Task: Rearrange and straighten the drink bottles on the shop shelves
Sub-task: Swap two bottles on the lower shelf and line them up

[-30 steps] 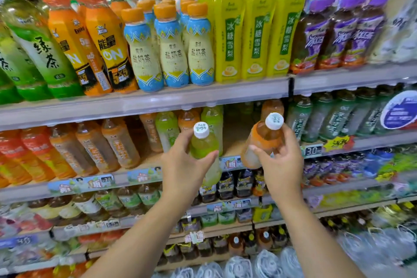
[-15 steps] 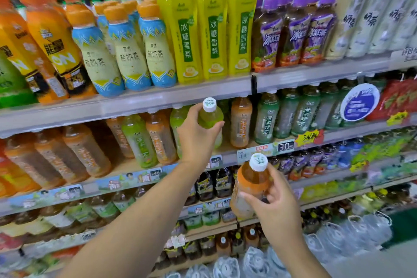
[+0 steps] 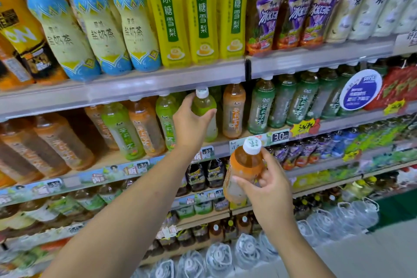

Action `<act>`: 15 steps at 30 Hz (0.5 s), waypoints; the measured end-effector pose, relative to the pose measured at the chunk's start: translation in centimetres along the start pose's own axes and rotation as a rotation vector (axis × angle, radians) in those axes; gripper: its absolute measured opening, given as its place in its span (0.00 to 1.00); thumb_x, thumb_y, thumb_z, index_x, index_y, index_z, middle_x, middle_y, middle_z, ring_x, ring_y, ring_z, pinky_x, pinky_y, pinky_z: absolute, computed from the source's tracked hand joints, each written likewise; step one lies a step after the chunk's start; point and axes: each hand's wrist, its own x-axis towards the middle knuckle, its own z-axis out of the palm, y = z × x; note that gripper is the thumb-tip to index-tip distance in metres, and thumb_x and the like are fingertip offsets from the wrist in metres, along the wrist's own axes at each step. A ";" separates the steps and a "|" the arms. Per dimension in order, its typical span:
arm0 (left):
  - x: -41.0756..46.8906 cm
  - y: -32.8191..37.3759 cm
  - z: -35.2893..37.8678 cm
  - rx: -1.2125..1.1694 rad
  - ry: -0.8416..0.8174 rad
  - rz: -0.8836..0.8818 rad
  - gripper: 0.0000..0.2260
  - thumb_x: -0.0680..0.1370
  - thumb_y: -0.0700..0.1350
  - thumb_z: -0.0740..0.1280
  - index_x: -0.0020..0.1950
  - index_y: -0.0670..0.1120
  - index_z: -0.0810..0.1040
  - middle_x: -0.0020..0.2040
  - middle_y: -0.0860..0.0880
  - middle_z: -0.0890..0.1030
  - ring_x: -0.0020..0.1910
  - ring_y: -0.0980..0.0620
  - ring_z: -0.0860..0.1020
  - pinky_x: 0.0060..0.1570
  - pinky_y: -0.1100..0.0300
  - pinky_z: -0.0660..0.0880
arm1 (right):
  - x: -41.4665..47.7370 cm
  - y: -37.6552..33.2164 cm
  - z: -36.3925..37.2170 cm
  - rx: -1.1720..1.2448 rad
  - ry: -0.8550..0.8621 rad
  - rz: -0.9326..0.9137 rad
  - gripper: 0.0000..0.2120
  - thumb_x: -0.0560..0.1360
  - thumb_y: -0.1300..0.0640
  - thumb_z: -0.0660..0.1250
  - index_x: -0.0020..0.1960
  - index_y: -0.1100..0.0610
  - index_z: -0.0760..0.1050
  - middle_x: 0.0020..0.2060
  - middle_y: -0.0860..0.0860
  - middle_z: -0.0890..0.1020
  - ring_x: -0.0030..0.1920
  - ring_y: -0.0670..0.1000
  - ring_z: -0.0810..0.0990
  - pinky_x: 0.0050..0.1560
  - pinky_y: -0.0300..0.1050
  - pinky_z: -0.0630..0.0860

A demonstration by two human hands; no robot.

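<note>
You're facing the shelves, and the middle shelf (image 3: 126, 160) runs the full width with its price-tag strip along the front edge. Above it, the tall yellow bottles (image 3: 200, 13) stand upright at the top shelf's front edge, with blue-and-cream bottles (image 3: 99, 29) leaning on their left. On the middle shelf, a row of dark green bottles (image 3: 300, 99) lines the right stretch, and orange and green ones tilt along the left stretch. Your left hand (image 3: 191, 124) is up at that shelf, wrapped around the green bottle (image 3: 204, 108), which stands just behind the front edge, white cap close under the shelf above. An orange-labelled bottle (image 3: 233, 110) stands just beside it to the right. Your right hand (image 3: 268, 189) is off the shelf, below the front edge, fingers clasped round the orange bottle (image 3: 244, 165), tilted left, its white cap (image 3: 252, 145) up.
</note>
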 end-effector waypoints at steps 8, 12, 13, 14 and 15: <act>2.8 1.6 0.2 0.169 0.023 -0.102 0.28 0.64 0.57 0.78 0.60 0.45 0.81 0.45 0.51 0.85 0.39 0.53 0.80 0.37 0.65 0.70 | -0.1 0.8 1.1 0.071 -0.038 0.025 0.36 0.66 0.59 0.80 0.60 0.26 0.70 0.60 0.45 0.82 0.59 0.43 0.81 0.59 0.43 0.79; 2.8 2.5 0.8 0.325 0.054 -0.117 0.24 0.64 0.61 0.76 0.47 0.42 0.81 0.42 0.43 0.85 0.43 0.42 0.82 0.37 0.58 0.73 | -0.2 1.1 1.5 0.076 -0.035 0.032 0.36 0.65 0.59 0.80 0.59 0.27 0.70 0.60 0.46 0.82 0.58 0.43 0.82 0.59 0.42 0.79; 2.8 2.7 1.0 0.346 0.051 -0.118 0.23 0.64 0.62 0.76 0.43 0.43 0.79 0.40 0.43 0.85 0.41 0.41 0.82 0.36 0.57 0.73 | -0.2 1.1 1.5 0.085 -0.030 0.034 0.36 0.65 0.60 0.80 0.60 0.27 0.71 0.59 0.46 0.82 0.58 0.43 0.82 0.58 0.41 0.79; 2.7 2.8 1.1 0.359 0.046 -0.117 0.23 0.64 0.62 0.76 0.40 0.43 0.77 0.40 0.43 0.84 0.41 0.41 0.82 0.35 0.57 0.73 | -0.2 1.1 1.5 0.095 -0.027 0.036 0.35 0.66 0.61 0.80 0.60 0.29 0.72 0.59 0.47 0.83 0.57 0.43 0.82 0.57 0.40 0.79; 2.7 2.9 1.3 0.363 0.039 -0.118 0.23 0.64 0.62 0.76 0.40 0.44 0.76 0.40 0.44 0.84 0.41 0.41 0.82 0.35 0.57 0.73 | -0.2 1.0 1.5 0.098 -0.028 0.036 0.35 0.66 0.61 0.80 0.60 0.30 0.72 0.59 0.47 0.83 0.57 0.43 0.83 0.57 0.40 0.79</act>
